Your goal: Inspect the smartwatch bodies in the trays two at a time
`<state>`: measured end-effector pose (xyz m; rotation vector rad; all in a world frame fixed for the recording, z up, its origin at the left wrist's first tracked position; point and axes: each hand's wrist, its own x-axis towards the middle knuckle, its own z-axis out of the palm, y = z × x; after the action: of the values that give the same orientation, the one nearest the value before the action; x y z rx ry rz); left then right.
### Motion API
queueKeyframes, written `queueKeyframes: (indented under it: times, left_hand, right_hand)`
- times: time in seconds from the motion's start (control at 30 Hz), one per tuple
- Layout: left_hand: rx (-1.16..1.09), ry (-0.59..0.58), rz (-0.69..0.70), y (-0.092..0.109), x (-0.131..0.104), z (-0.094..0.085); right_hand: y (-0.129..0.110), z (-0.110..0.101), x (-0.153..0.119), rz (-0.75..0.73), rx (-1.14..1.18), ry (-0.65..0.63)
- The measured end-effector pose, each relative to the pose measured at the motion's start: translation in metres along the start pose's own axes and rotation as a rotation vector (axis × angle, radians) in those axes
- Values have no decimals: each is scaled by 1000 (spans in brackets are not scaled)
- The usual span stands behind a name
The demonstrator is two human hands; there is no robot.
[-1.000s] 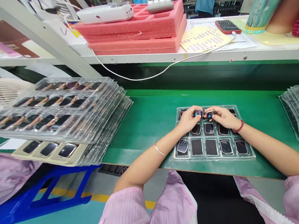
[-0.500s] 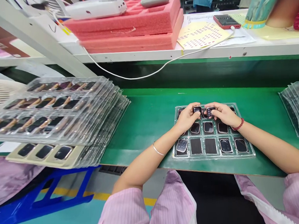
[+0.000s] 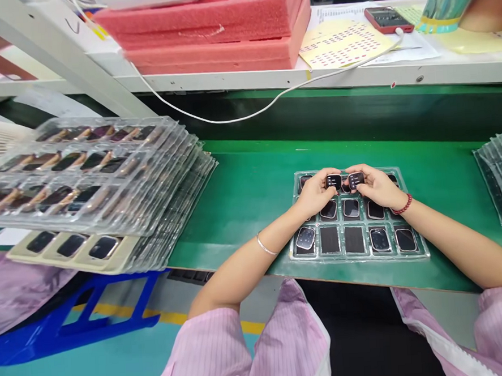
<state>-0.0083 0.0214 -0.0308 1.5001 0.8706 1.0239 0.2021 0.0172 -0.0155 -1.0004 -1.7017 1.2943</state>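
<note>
My left hand grips a smartwatch body by its edges, its screen lit with small white text. Close beside it, my right hand holds a second smartwatch, also lit, with the thumb at its lower edge. Both hands are over the back row of a clear plastic tray. Strapless watches lie in the tray's pockets, among them one with a lit face at the front left. Two front pockets show only dark lining. My fingers partly cover the back row.
At the left rises a tall stack of clear trays filled with watches, a cream tray low beside it. More trays stand at the far right. A white cable hangs from the shelf, which carries red foam and a phone.
The view has tilted slightly downward. Both held watches now show different screens, with lines of text, and they are turned a little. The hands stay close together over the tray.
</note>
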Motion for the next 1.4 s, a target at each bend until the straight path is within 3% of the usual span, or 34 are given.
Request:
queueKeyframes:
  times: [0.17,0.57,1.4]
  left_hand:
    - [36,-6,-3,4,-1,1]
    - [-40,-25,-48,8,-1,0]
    - [-53,-28,-28,2,-1,0]
  right_hand:
    - [-3,2,-1,-47,-17,-25]
    - [-2,-1,-2,43,-42,-14]
    - [-6,0,-1,46,-59,-20]
